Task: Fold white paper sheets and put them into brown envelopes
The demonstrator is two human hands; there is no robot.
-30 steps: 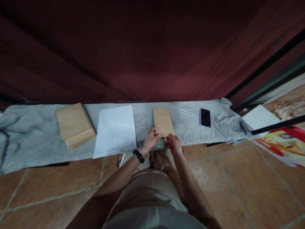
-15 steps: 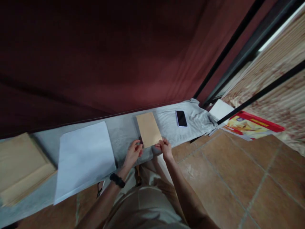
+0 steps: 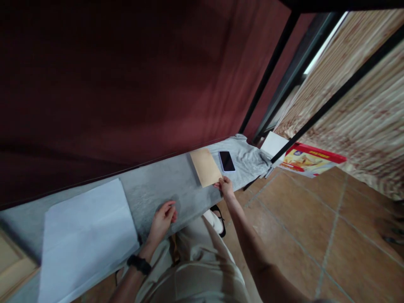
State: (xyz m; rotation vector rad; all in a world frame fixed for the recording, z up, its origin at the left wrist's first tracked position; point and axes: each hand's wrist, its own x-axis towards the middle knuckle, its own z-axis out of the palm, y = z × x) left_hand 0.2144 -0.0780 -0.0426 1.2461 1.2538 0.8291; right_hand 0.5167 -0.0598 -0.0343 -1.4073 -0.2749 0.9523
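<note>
A grey-covered table [image 3: 158, 187] runs along a dark red curtain. A brown envelope [image 3: 205, 167] lies flat near its right end, just beside a phone [image 3: 227, 161], its near corner pinched by the right hand [image 3: 224, 185]; the left hand [image 3: 162, 219] rests loosely curled and empty at the front edge, beside white paper [image 3: 85, 235].

The right hand [image 3: 226, 185] reaches far forward with fingers pinched, while the left hand [image 3: 161, 219] hangs loosely curled, empty, nearer the body.

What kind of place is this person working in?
Probably a home room used as a makeshift workspace: a low bench under a grey cloth, a dark red curtain behind it, and a terracotta tile floor.
</note>
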